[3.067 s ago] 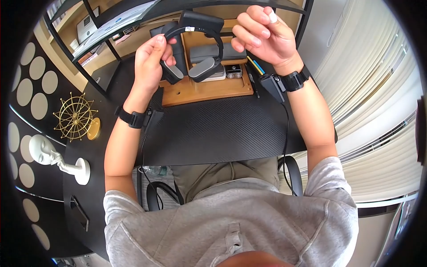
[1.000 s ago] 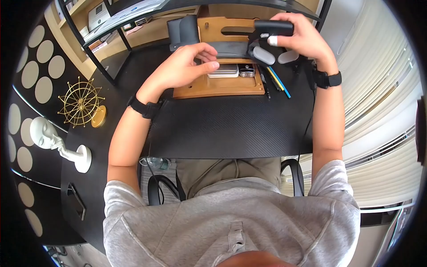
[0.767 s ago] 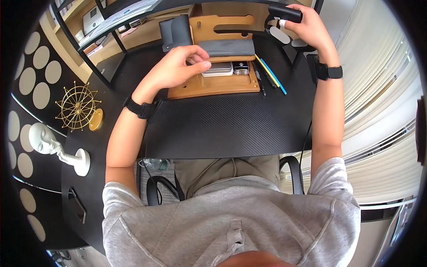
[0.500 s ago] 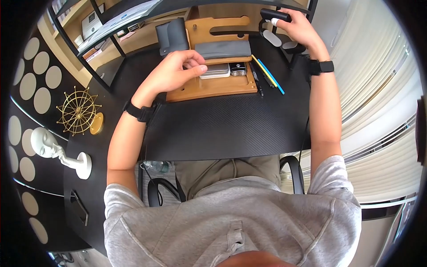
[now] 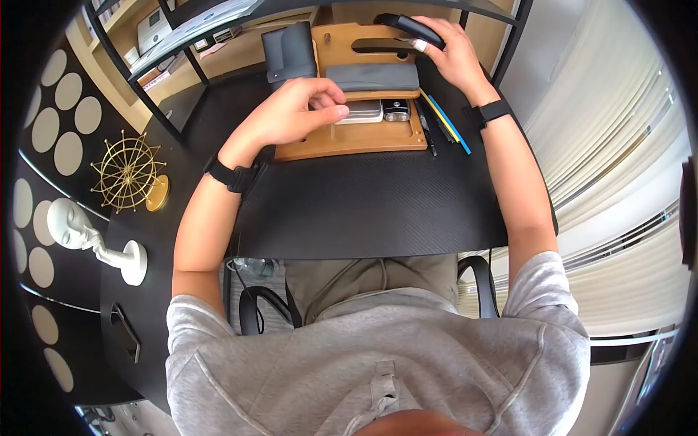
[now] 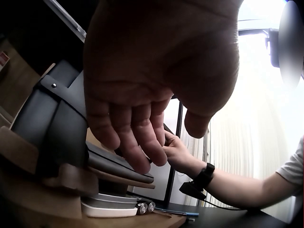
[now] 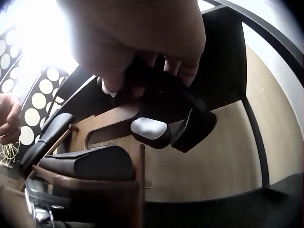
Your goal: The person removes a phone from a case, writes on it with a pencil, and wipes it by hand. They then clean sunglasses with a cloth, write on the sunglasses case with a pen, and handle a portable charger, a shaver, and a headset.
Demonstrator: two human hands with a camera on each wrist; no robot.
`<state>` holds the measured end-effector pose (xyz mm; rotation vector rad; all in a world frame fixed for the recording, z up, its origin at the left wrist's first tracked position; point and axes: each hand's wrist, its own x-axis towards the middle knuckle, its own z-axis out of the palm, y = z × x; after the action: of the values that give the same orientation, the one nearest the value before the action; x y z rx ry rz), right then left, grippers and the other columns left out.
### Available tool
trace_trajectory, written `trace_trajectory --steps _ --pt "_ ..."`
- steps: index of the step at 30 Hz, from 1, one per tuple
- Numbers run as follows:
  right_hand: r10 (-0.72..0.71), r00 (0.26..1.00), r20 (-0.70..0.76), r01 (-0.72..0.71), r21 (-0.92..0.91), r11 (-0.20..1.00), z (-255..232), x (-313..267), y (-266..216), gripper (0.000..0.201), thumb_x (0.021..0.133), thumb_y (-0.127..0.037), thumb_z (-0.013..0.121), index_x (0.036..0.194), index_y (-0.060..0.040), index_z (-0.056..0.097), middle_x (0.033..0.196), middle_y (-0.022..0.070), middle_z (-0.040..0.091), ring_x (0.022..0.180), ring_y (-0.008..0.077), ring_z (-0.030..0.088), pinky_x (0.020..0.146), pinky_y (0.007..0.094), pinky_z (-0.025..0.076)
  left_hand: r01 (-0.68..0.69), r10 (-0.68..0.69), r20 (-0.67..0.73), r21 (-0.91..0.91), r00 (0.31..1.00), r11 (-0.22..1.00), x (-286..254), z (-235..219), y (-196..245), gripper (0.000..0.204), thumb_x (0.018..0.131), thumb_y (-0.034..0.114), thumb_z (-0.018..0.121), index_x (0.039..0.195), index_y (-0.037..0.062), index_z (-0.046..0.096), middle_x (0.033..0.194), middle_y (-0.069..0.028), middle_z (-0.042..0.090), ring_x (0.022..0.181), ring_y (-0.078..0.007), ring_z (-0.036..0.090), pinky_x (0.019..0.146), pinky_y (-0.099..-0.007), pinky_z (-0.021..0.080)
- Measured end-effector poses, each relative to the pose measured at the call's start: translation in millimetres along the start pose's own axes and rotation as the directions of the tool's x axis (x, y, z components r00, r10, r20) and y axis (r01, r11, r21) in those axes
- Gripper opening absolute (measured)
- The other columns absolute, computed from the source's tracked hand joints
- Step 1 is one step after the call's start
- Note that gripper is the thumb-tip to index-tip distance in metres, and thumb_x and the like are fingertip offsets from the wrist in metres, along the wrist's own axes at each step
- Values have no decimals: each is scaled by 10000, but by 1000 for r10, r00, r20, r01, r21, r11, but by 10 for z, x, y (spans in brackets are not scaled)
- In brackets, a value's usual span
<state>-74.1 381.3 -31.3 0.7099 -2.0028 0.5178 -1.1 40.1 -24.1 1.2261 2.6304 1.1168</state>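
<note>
My right hand [image 5: 456, 57] grips a black curved device, like a neck massager [image 5: 413, 29], by its thick band. It is up at the back panel of the wooden desk organizer [image 5: 349, 147]. One of its silver oval pads [image 7: 149, 127] faces the camera in the right wrist view, and the band is partly hidden by my fingers. My left hand [image 5: 294, 112] hovers over the organizer's left part with loosely bent fingers and nothing in them. Close to it are a dark grey case [image 5: 371, 76] lying on the organizer's ledge and a black leather holder [image 5: 289, 52].
A silver-white box [image 5: 363, 111] and a small black device with round ends [image 5: 396, 110] lie in the organizer. Blue and yellow pencils [image 5: 452, 125] lie to its right. A black shelf frame [image 5: 502, 51] stands behind. At left are a gold wheel ornament [image 5: 129, 173] and a white figurine [image 5: 87, 232].
The massager has gone from my left hand to my right, was carried out to the right, and is now back leftward at the organizer's rear panel. Lately my left hand has stayed put.
</note>
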Motion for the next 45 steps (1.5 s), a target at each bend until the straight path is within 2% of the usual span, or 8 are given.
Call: trace_trajectory --steps 3,6,8,13,16,23,37,45 --pt "63 998 8 -59 -245 968 -13 3 -161 465 875 -308 800 1311 -182 696 1182 150 713 1097 343 638 957 455 515 75 -75 39 9 996 997 0 -18 59 294 1001 234 707 1144 -19 664 886 2 675 801 -60 590 726 -244 495" --pt "207 977 48 -196 -173 965 46 14 -224 459 859 -326 813 1277 -165 713 1055 177 718 977 359 682 875 452 543 67 -66 30 -7 997 998 11 -10 34 310 992 254 714 1117 -26 670 873 -23 690 785 -83 608 680 -262 506" --pt "153 988 -11 -153 -70 986 141 -7 -166 458 855 -324 817 1265 -146 715 986 187 713 911 375 693 839 457 552 -8 8 -7 -7 1000 1000 32 20 -78 351 975 298 727 1069 -37 683 846 -65 714 748 -119 633 581 -289 520" --pt "220 974 48 -222 34 975 123 -3 -285 430 883 -244 796 1275 -96 699 920 194 717 836 367 709 792 441 562 -6 6 1 0 1000 1000 30 28 -51 353 972 303 729 1060 -36 684 839 -64 712 750 -120 630 597 -287 510" --pt "166 986 -15 -166 42 985 157 -16 -202 407 905 -185 763 1294 -87 691 887 186 712 796 345 710 762 423 564 8 -8 6 -1 1000 1000 24 36 -34 353 971 305 730 1058 -35 683 839 -66 713 752 -122 629 621 -288 510" --pt "239 970 46 -243 186 952 169 -18 -215 425 910 -134 729 1329 -87 674 869 139 721 784 260 725 780 384 581 1 -1 14 -8 1000 1000 15 42 -19 346 972 295 736 1058 -36 684 844 -80 720 764 -143 641 716 -308 525" --pt "264 955 132 -293 317 902 183 -38 -198 400 943 -43 690 1341 -73 652 928 26 688 860 113 684 836 281 564 -30 30 24 -18 999 999 22 54 -51 347 971 289 738 1064 -41 687 839 -89 728 787 -157 669 740 -308 529" --pt "261 952 163 -303 350 886 254 -87 -171 405 884 -89 753 1279 -52 673 905 62 728 855 164 720 832 320 581 -17 17 27 -13 999 1000 22 58 -55 349 968 291 739 1067 -39 687 847 -99 739 785 -165 679 740 -311 529"
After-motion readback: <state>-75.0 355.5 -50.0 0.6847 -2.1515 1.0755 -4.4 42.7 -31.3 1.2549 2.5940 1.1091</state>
